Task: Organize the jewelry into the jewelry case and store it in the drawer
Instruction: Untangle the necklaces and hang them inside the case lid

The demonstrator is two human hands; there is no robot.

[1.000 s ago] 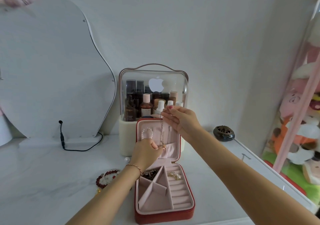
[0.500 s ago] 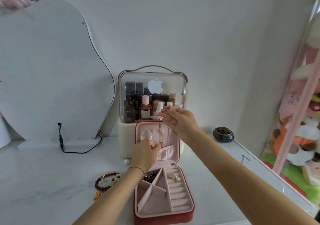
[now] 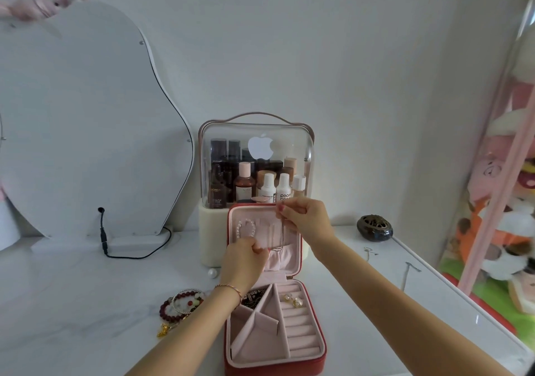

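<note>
Clearly, in the head view, the red jewelry case (image 3: 275, 303) lies open on the white counter (image 3: 86, 303), its lid standing upright against the clear cosmetics organizer (image 3: 256, 170) behind it. The right hand (image 3: 305, 220) is raised at the lid's top edge, fingertips pinching the upper end of a thin chain necklace (image 3: 282, 231), probably to bring it to a hook there. The left hand (image 3: 246, 259) is lower, fingers curled at the gathered pink pocket of the lid; it appears to grip the pocket edge or the necklace's lower end, likely so the chain hangs straight and its tail tucks in, though which one cannot be told. A pearl bracelet (image 3: 246, 228) is already fastened in the lid beside the chain. In the tray, gold earrings (image 3: 293, 300) sit on the ring rolls and a dark tangle of jewelry fills the far left compartment.

Left of the case, beaded bracelets (image 3: 181, 306) wait on the counter, and a loose pearl (image 3: 212, 273) lies near the organizer's base. To the right, thin chains (image 3: 409, 271) lie well apart from the case. No drawer is in view, so storing seems far off.
</note>
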